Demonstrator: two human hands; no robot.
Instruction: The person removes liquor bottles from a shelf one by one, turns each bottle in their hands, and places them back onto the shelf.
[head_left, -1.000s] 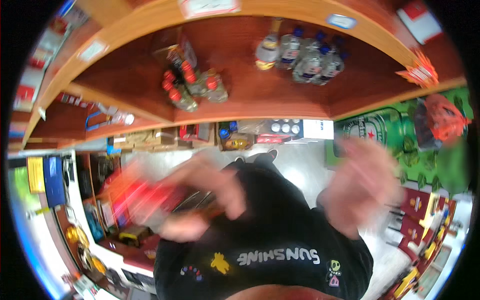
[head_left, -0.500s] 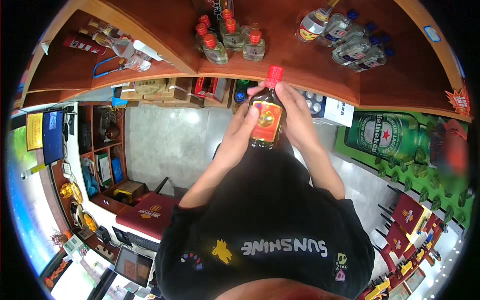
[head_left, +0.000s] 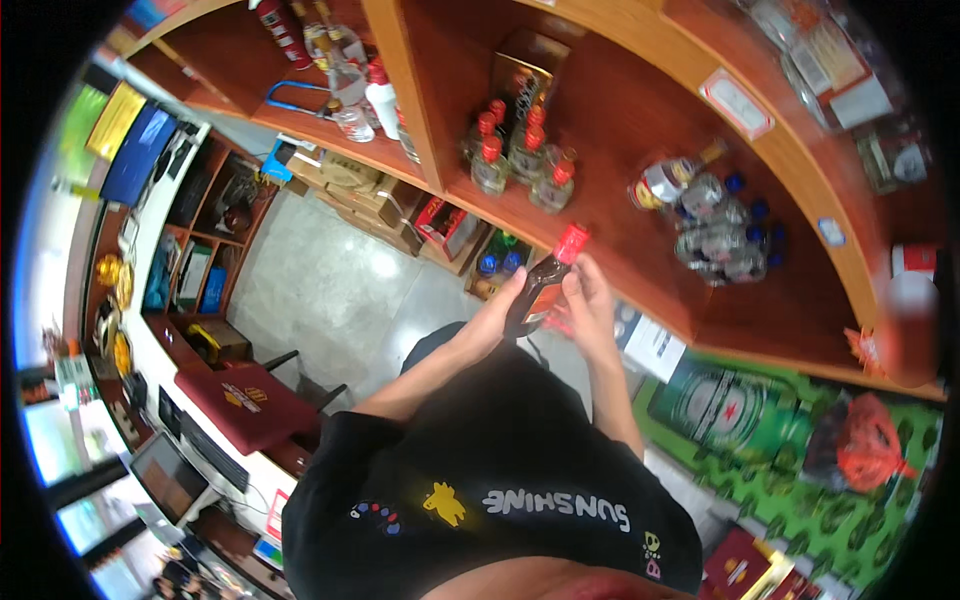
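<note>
A dark glass liquor bottle [head_left: 541,282] with a red cap and a red-orange label is held between my two hands in front of my black shirt. My left hand [head_left: 497,312] closes round its left side. On the other side, my right hand [head_left: 592,305] has its thumb and fingers against the label. The bottle leans, its cap up and to the right, close to the shelf's front edge. Only part of the label shows; its lower end is partly hidden by my hands and shirt. Beyond the cap, several small clear bottles with red caps [head_left: 490,168] stand on the wooden shelf [head_left: 610,120].
Clear bottles with blue caps [head_left: 715,240] stand further right on the shelf. Below it are cardboard boxes [head_left: 385,210] and a crate of bottles [head_left: 490,275]. A maroon chair [head_left: 240,400] and a counter with a monitor [head_left: 165,475] are at left.
The view has turned, so the shelf now slants down to the right. In my hands, the bottle has tilted and rotated, its label now seen from the side.
</note>
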